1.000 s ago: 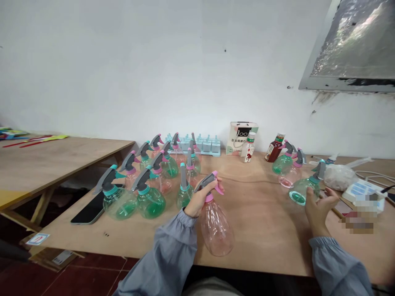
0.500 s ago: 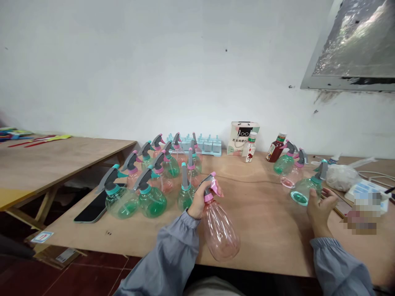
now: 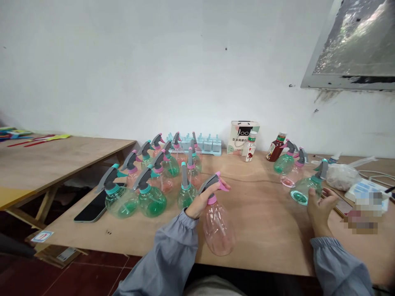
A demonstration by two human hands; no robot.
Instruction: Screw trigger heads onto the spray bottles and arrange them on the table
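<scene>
Gripping the pink spray bottle [image 3: 219,232] (contents unclear), left fingers [image 3: 212,188] curl.

A see-through pink spray bottle [image 3: 219,230] with a ribbed, rounded body has a grey head, pink collar and pink trigger. The left hand [image 3: 200,202] grips it at the head, its base angled slightly right, near the table's [image 3: 262,238] front edge; whether the base touches the wood is hard to tell. A clear green spray bottle [image 3: 304,188], grey-headed with a teal collar, rests just beyond the right hand [image 3: 321,209].
</scene>
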